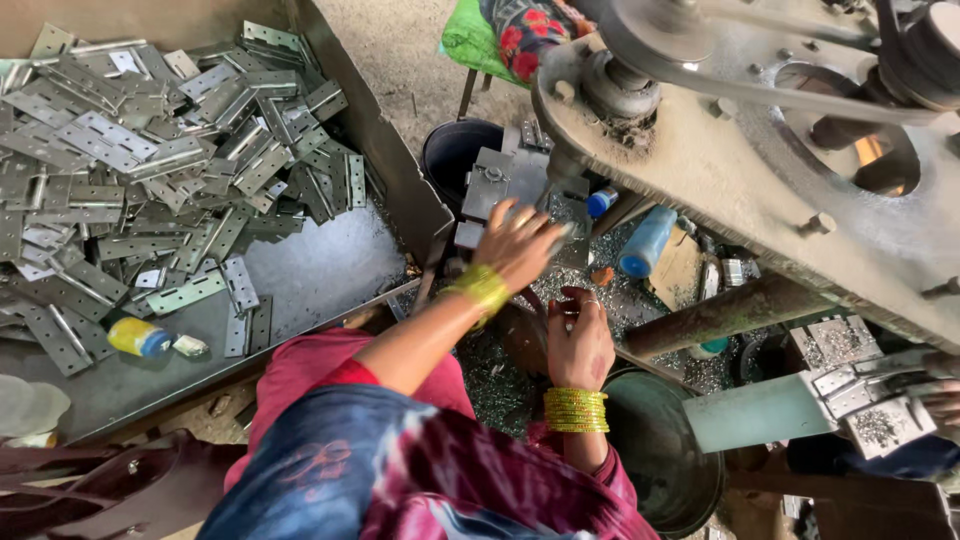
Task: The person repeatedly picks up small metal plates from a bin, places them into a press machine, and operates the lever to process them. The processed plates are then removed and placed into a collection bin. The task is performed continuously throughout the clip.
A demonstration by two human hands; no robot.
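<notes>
One small metal piece (572, 232), blurred, sits at the fingertips of the left hand (520, 243) in the middle of the frame, just under the press die (505, 180); its long axis cannot be made out. That hand is spread, fingers reaching up and right toward the piece, and whether it pinches it I cannot tell. The right hand (578, 345) lies just below and right of it, curled loosely closed over the chip-strewn surface (490, 370), its grip hidden; the left is plainly the nearer to the piece. Beyond, a blue bottle (646, 242) stands at right, the heavy press frame (760, 170) fills the upper right, and a tray (320, 280) heaped with hinge plates (150, 170) fills the upper left.
</notes>
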